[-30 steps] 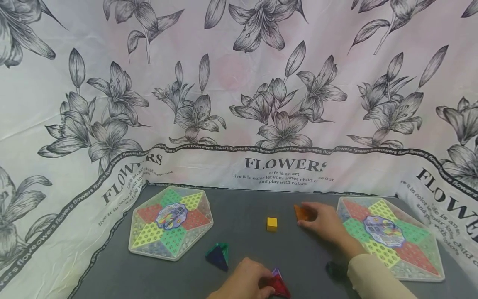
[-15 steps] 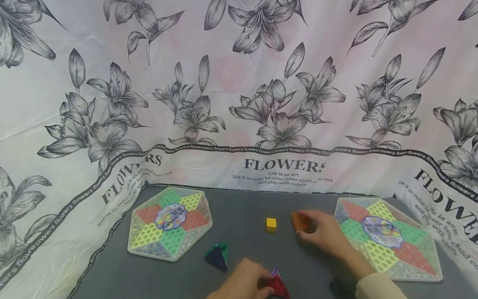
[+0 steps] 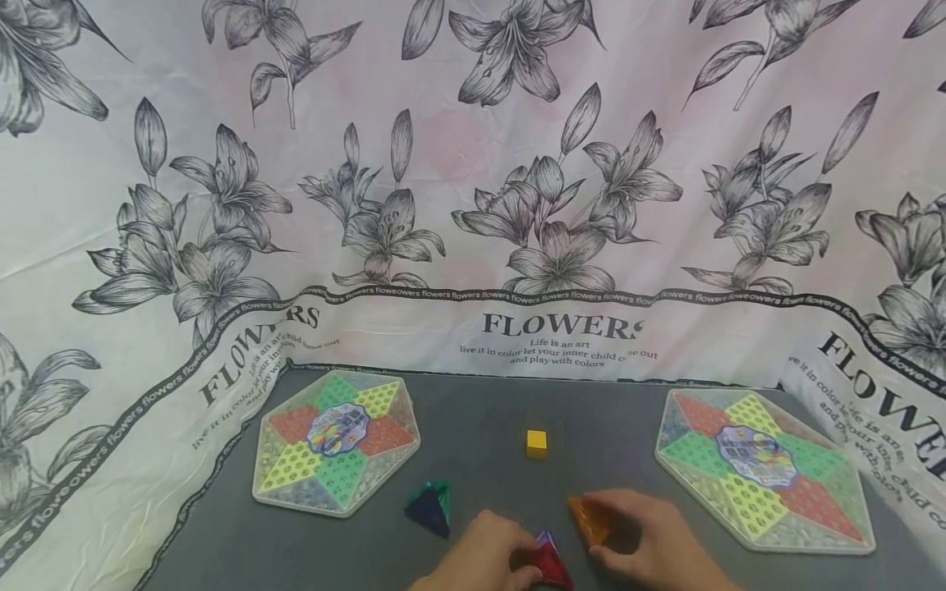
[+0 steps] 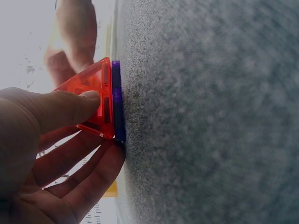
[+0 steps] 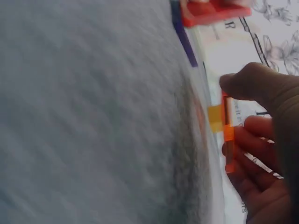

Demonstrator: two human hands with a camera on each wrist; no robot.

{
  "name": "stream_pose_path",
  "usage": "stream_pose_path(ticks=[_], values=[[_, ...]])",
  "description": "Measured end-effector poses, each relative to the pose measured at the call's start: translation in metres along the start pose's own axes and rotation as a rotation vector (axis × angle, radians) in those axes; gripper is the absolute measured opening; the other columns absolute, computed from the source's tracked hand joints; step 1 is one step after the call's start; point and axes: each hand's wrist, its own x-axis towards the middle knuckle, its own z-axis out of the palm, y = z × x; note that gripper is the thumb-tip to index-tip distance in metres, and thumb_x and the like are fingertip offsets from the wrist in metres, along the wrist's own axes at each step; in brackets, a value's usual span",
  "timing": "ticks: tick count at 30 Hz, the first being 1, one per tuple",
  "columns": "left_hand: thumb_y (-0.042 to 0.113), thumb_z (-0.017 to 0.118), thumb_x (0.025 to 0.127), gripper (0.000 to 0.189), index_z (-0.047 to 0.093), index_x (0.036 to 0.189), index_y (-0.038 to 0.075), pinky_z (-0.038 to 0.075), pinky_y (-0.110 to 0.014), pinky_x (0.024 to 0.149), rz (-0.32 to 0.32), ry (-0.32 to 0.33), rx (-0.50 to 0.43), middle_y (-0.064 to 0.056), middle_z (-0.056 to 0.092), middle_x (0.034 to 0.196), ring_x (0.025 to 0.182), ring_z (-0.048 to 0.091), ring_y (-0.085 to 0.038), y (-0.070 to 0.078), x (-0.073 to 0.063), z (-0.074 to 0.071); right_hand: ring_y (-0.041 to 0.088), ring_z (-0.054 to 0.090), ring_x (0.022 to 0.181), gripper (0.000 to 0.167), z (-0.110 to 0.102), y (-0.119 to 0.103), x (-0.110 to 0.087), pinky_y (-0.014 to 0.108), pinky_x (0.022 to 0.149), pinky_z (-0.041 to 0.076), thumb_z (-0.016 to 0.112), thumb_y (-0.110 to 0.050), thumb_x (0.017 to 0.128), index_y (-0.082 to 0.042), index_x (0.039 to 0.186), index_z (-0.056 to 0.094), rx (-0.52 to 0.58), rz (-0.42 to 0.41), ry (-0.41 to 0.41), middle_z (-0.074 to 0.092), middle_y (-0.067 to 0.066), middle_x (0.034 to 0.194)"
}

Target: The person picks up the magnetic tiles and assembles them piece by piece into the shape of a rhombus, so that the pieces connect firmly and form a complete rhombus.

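Orange tile [image 3: 590,520] lay right of red tile [image 3: 553,566]

The right hand [image 3: 661,538] pinched the orange tile, apart from and slightly farther than the red tile, which the left hand [image 3: 484,550] pinched above a purple tile [image 4: 117,102] on the table [image 3: 473,427].

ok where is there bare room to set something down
Tabletop lies bare between the left Chinese checkers board and yellow cube, and between that cube and the right board. The near middle is crowded: left hand, red triangular tile, right hand, orange triangular tile.
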Motion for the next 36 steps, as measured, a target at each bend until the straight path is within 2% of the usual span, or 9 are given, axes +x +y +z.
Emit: stream_pose_path(ticks=[5,8,10,12,15,17,22,29,36], values=[[0.020,0.090,0.090,0.012,0.087,0.102,0.017,0.046,-0.011,0.065,0.057,0.049,0.030,0.016,0.077,0.084,0.072,0.055,0.011,-0.010,0.002,0.009,0.003,0.070,0.115,0.060,0.002,0.007,-0.009,0.029,0.093,0.061,0.093,-0.040,0.087,-0.018,0.139,0.073,0.115,-0.043,-0.119,0.078,-0.003,0.129],[0.024,0.091,0.090,0.012,0.087,0.101,0.022,0.044,-0.009,0.064,0.116,0.091,0.046,0.021,0.075,0.084,0.072,0.054,0.014,-0.036,0.009,0.032,0.005,0.071,0.118,0.058,0.004,0.013,-0.012,0.028,0.093,0.061,0.093,-0.032,0.088,-0.016,0.140,0.072,0.157,-0.109,-0.110,0.079,-0.002,0.129],[0.027,0.090,0.091,0.012,0.087,0.102,0.025,0.042,-0.006,0.066,0.112,0.095,0.033,0.024,0.074,0.084,0.073,0.053,0.015,-0.044,0.012,0.040,0.005,0.072,0.117,0.055,0.005,0.014,-0.011,0.027,0.093,0.061,0.092,-0.027,0.088,-0.016,0.139,0.073,0.166,-0.124,-0.112,0.079,-0.001,0.128],[0.027,0.090,0.091,0.012,0.087,0.103,0.025,0.042,-0.006,0.067,0.097,0.085,0.025,0.024,0.075,0.085,0.073,0.054,0.016,-0.041,0.011,0.037,0.004,0.072,0.115,0.051,0.007,0.014,-0.009,0.027,0.091,0.061,0.091,-0.025,0.090,-0.017,0.137,0.074,0.191,-0.124,-0.123,0.080,-0.002,0.127],[0.022,0.089,0.092,0.012,0.087,0.103,0.020,0.044,-0.008,0.067,0.045,0.053,0.001,0.019,0.077,0.086,0.073,0.055,0.014,-0.017,0.003,0.016,0.007,0.074,0.112,0.046,0.012,0.010,-0.005,0.027,0.089,0.062,0.090,-0.020,0.091,-0.015,0.135,0.075,0.231,-0.175,-0.116,0.080,0.001,0.124],[0.021,0.089,0.092,0.011,0.087,0.102,0.019,0.046,-0.010,0.066,0.056,0.060,0.015,0.018,0.078,0.086,0.073,0.056,0.012,-0.008,0.000,0.007,0.009,0.075,0.111,0.046,0.016,0.009,-0.003,0.027,0.089,0.062,0.089,-0.015,0.092,-0.013,0.135,0.074,0.268,-0.222,-0.104,0.081,0.002,0.123],[0.026,0.089,0.092,0.010,0.087,0.102,0.023,0.046,-0.013,0.067,0.127,0.110,0.058,0.020,0.077,0.086,0.074,0.056,0.014,-0.029,0.006,0.026,0.009,0.074,0.112,0.050,0.016,0.006,-0.004,0.027,0.089,0.062,0.090,-0.015,0.090,-0.016,0.136,0.074,0.208,-0.233,-0.075,0.080,0.000,0.124],[0.030,0.086,0.096,0.010,0.086,0.105,0.025,0.045,-0.010,0.067,0.098,0.090,0.025,0.024,0.075,0.087,0.074,0.054,0.014,-0.044,0.012,0.040,0.022,0.069,0.122,0.037,0.010,0.008,-0.005,0.033,0.088,0.062,0.089,-0.036,0.094,-0.025,0.127,0.078,-0.027,-0.207,-0.070,0.071,0.006,0.138],[0.024,0.088,0.093,0.012,0.087,0.104,0.019,0.047,-0.013,0.067,0.060,0.064,0.029,0.018,0.078,0.088,0.075,0.057,0.011,-0.017,0.003,0.015,0.012,0.067,0.116,0.028,0.011,0.009,-0.006,0.032,0.087,0.061,0.086,-0.037,0.096,-0.030,0.120,0.076,0.048,-0.164,-0.084,0.073,0.000,0.130]])
